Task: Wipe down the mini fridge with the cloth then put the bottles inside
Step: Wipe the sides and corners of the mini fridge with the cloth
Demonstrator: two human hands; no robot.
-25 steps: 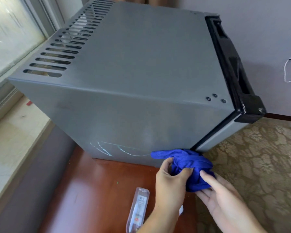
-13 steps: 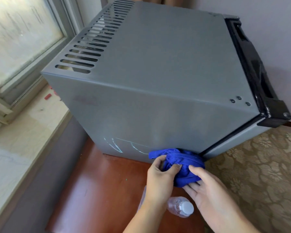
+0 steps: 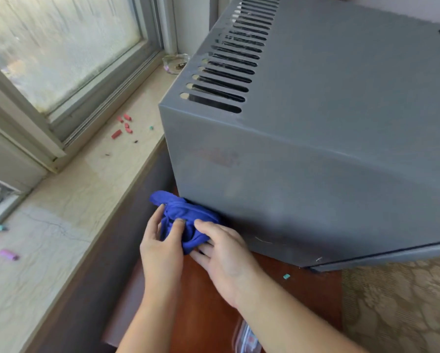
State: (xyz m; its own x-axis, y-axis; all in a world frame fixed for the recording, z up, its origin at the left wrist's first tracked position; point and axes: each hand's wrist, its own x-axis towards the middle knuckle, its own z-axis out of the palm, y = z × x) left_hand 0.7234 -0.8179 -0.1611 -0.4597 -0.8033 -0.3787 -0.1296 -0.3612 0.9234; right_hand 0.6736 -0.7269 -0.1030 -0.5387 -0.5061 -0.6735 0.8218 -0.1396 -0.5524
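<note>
Cloth (image 3: 186, 215) bunched against the mini fridge (image 3: 315, 174), at its near-left bottom corner.
Left grip (image 3: 163, 248) and right grip (image 3: 224, 261) both clasp it above the red-brown counter (image 3: 208, 314); bottle (image 3: 247, 340) nearest, windowsill (image 3: 68, 220) left with coloured scraps (image 3: 123, 127), glass dish (image 3: 175, 62) far.

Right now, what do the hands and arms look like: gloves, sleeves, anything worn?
Both are bare. The left hand and right hand wear no gloves, and no ring shows. The left forearm and right forearm run uncovered to the frame edge: no sleeve, watch or band in view.
</note>
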